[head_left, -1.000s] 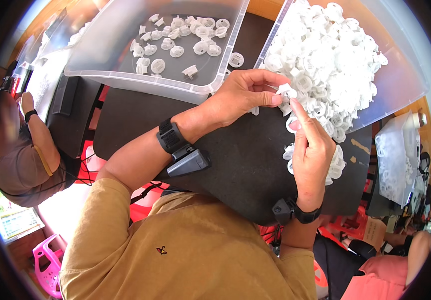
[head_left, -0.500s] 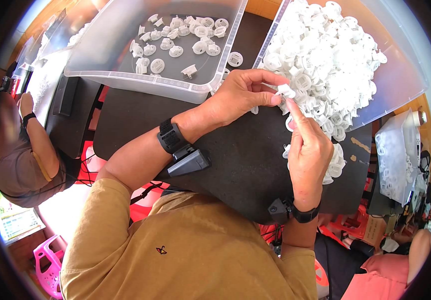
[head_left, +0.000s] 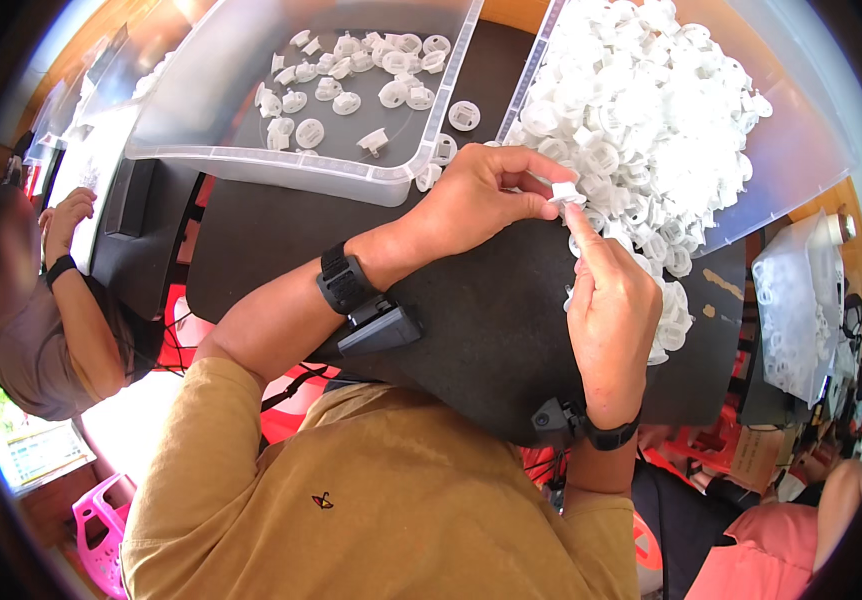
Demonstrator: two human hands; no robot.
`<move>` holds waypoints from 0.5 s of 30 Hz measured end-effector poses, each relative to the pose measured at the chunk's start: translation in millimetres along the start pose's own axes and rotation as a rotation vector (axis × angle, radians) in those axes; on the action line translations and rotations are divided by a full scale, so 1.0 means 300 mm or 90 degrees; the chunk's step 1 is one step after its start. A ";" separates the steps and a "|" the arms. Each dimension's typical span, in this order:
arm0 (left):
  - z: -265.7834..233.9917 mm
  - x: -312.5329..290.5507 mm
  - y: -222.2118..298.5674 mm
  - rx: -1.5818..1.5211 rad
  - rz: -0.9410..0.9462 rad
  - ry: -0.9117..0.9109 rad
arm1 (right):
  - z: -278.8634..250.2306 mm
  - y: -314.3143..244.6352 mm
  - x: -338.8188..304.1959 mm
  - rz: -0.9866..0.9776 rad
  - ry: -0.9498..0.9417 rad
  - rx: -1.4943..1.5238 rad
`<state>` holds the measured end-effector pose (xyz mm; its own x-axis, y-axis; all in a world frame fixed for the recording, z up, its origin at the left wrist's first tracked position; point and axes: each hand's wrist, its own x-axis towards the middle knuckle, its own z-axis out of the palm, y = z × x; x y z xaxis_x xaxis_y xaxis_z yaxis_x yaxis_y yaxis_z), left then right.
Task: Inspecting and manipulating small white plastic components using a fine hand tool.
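Left grip in pinch, thumb opposite index finger; right grip near it, forefinger extended.

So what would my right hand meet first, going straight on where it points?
Probably the white part in your left hand; your right index fingertip seems against it, though depth is unclear.

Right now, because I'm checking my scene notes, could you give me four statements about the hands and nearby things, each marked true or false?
1. The left hand pinches a small white plastic part. True.
2. The right hand has every finger curled in. False: its index finger extends toward that part.
3. The translucent rectangular plastic bin at left holds fewer pieces than the heap of white plastic parts at right. True.
4. Only one wrist wears a band. False: black wristbands circle both.
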<state>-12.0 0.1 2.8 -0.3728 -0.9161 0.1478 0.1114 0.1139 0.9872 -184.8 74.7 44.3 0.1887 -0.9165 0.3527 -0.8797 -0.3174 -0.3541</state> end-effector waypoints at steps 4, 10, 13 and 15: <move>0.003 0.004 0.014 -0.006 -0.034 0.002 | -0.002 0.048 0.012 -0.040 0.018 0.061; -0.010 0.012 0.006 -0.126 -0.043 0.012 | 0.006 0.042 0.019 -0.028 0.093 0.134; -0.013 0.012 0.004 -0.142 -0.046 0.009 | 0.011 0.031 0.020 -0.029 0.091 0.135; -0.013 0.013 0.003 -0.131 -0.042 0.009 | 0.012 0.024 0.021 -0.028 0.091 0.133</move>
<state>-9.6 -4.8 4.1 -0.3722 -0.9247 0.0803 0.2739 -0.0268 0.9614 -188.4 65.8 41.0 0.1478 -0.8621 0.4848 -0.7599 -0.4127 -0.5023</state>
